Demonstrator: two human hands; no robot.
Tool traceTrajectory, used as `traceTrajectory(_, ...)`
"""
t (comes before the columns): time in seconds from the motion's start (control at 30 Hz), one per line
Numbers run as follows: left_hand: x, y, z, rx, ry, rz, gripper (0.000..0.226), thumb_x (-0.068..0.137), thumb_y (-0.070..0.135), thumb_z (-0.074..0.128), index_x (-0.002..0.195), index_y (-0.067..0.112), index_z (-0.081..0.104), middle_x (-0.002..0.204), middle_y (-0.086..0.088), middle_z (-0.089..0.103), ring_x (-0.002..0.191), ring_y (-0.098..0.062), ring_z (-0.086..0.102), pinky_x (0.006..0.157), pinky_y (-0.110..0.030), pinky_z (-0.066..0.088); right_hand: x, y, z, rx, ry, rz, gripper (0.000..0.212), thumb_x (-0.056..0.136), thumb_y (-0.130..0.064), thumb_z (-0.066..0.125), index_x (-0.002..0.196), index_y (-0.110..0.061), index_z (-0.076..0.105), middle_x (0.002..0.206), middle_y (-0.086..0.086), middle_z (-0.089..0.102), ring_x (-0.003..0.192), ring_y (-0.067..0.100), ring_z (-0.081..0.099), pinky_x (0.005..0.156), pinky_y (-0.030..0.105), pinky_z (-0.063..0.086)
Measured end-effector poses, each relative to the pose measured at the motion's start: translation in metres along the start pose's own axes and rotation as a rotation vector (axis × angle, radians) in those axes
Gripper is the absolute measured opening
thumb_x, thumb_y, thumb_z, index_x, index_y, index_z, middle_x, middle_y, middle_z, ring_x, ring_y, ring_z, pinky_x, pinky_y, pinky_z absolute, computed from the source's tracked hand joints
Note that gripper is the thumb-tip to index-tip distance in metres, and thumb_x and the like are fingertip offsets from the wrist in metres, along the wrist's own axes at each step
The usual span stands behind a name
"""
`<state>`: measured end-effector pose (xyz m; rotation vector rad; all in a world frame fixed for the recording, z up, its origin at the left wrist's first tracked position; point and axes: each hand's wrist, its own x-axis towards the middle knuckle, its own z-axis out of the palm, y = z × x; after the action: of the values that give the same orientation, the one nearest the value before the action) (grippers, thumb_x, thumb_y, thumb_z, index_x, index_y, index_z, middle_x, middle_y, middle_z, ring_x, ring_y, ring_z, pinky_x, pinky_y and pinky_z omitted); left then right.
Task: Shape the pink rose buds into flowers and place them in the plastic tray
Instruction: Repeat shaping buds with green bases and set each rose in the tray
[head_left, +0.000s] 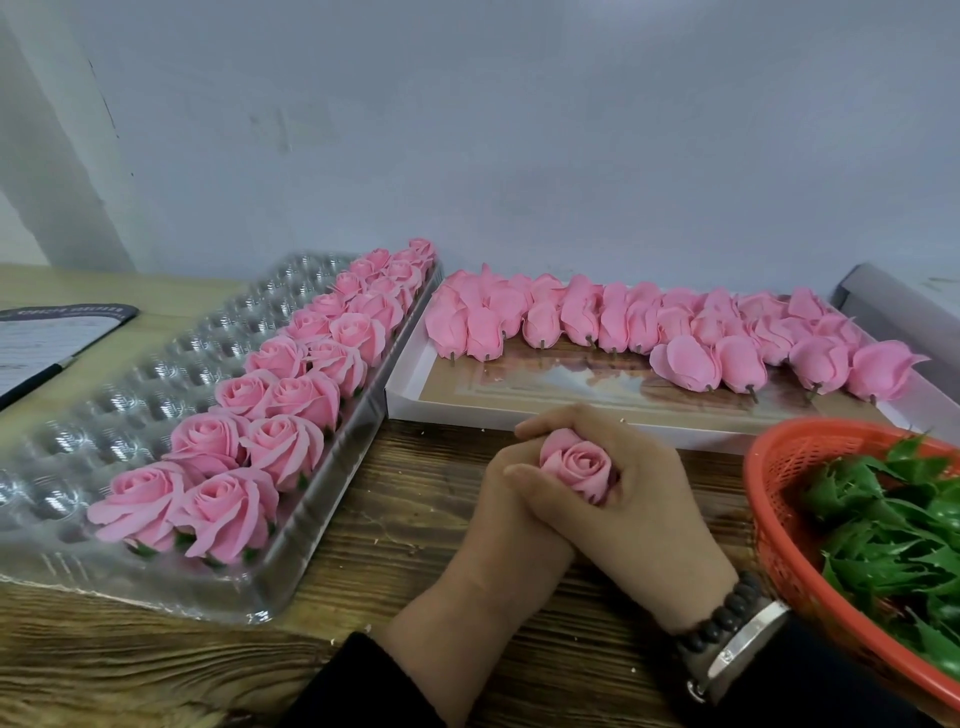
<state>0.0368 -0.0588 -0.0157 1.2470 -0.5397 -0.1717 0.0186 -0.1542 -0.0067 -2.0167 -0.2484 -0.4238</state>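
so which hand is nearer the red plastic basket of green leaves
Right. The right hand, gripping the pink rose, sits just left of the red plastic basket; the left hand is cupped on the rose's far side, farther away.

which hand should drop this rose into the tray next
Left hand, probably. Both hands cup the rose, but the plastic tray lies on the left, while the right hand sits nearer the red basket.

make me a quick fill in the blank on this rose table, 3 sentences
1. Both hands, left hand and right hand, are cupped around one pink ____.
2. The finished roses fill ____ rows along the plastic tray's right side.
3. The green leaves lie in a ____ basket.

Missing words: rose; two; red
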Motion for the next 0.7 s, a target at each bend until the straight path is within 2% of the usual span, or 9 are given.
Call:
traceTrajectory(0.07,0.001,0.001,0.001,-0.015,0.011,0.017,0.017,0.075,0.007,0.063,0.063,0.019,0.069,0.066,0.002,0.066,0.068,-0.008,0.062,0.063,-0.018,0.051,0.001,0.002,-0.002,0.006,-0.041,0.020,0.044,0.059,-0.066,0.060,0.096,-0.042,0.060,0.091,-0.017,0.068,0.088,0.002,0.063,0.080,0.033,0.054)
traceTrajectory(0.2,0.001,0.002,-0.002,0.023,0.044,0.015,0.011,0.075,0.009,0.065,0.069,0.017,0.067,0.069,0.001,0.065,0.069,-0.013,0.061,0.063,-0.020,0.051,0.000,0.003,-0.004,-0.044,-0.056,0.000,0.060,0.058,-0.072,0.058,0.113,-0.050,0.048,0.108,-0.025,0.062,0.102,-0.004,0.058,0.089,0.030,0.051)
traceTrajectory(0.3,0.001,0.001,-0.002,0.049,0.006,0.001,0.016,0.083,0.006,0.062,0.076,0.019,0.068,0.074,0.005,0.070,0.074,-0.008,0.067,0.064,-0.018,0.052,-0.002,-0.002,-0.003,-0.017,0.047,-0.086,0.048,0.070,-0.066,0.051,0.113,-0.045,0.052,0.116,-0.025,0.058,0.111,0.000,0.054,0.092,0.034,0.048)
traceTrajectory(0.4,-0.001,0.000,0.001,0.070,-0.017,-0.052,0.020,0.089,0.012,0.052,0.080,0.017,0.071,0.076,0.003,0.070,0.078,-0.008,0.067,0.069,-0.023,0.055,-0.002,-0.007,0.001,-0.059,0.120,-0.171,0.035,0.080,-0.058,0.044,0.109,-0.043,0.057,0.113,-0.023,0.061,0.111,0.002,0.055,0.095,0.028,0.043)
traceTrajectory(0.47,-0.003,-0.001,0.001,0.211,0.006,-0.030,0.026,0.095,-0.002,0.039,0.096,0.007,0.063,0.070,0.007,0.067,0.072,0.005,0.065,0.064,-0.010,0.050,-0.001,-0.009,0.004,-0.139,0.129,-0.203,0.034,0.084,-0.049,0.042,0.103,-0.033,0.066,0.105,-0.019,0.066,0.105,0.000,0.057,0.096,0.024,0.041)
traceTrajectory(0.5,-0.003,0.000,0.001,0.308,0.023,-0.005,0.023,0.093,-0.008,0.040,0.103,0.002,0.058,0.068,0.011,0.063,0.069,0.013,0.061,0.062,-0.003,0.045,0.000,-0.008,0.005,-0.172,0.116,-0.213,0.035,0.086,-0.044,0.041,0.099,-0.028,0.070,0.102,-0.018,0.067,0.103,-0.001,0.057,0.096,0.024,0.040)
traceTrajectory(0.57,-0.001,-0.002,-0.002,0.414,0.026,0.006,0.024,0.089,-0.009,0.046,0.110,0.001,0.053,0.077,0.019,0.053,0.079,0.021,0.056,0.063,0.003,0.039,0.003,-0.005,0.002,-0.203,0.045,-0.210,0.035,0.088,-0.039,0.041,0.097,-0.024,0.072,0.102,-0.019,0.067,0.107,-0.004,0.054,0.100,0.022,0.036)
traceTrajectory(0.63,0.002,0.002,-0.002,0.465,-0.024,-0.025,0.033,0.089,-0.006,0.051,0.120,0.002,0.049,0.097,0.017,0.053,0.098,0.019,0.051,0.075,0.005,0.035,0.007,-0.002,-0.004,-0.210,-0.090,-0.171,0.031,0.089,-0.035,0.043,0.101,-0.026,0.071,0.108,-0.022,0.065,0.115,-0.010,0.048,0.106,0.018,0.027)
traceTrajectory(0.7,0.000,0.005,-0.006,0.574,-0.071,-0.109,0.040,0.088,-0.002,0.054,0.127,0.003,0.046,0.117,0.015,0.047,0.098,0.015,0.049,0.078,0.006,0.033,0.008,0.000,-0.008,-0.216,-0.228,-0.148,0.033,0.089,-0.033,0.041,0.107,-0.028,0.069,0.113,-0.023,0.063,0.118,-0.014,0.044,0.107,0.014,0.023)
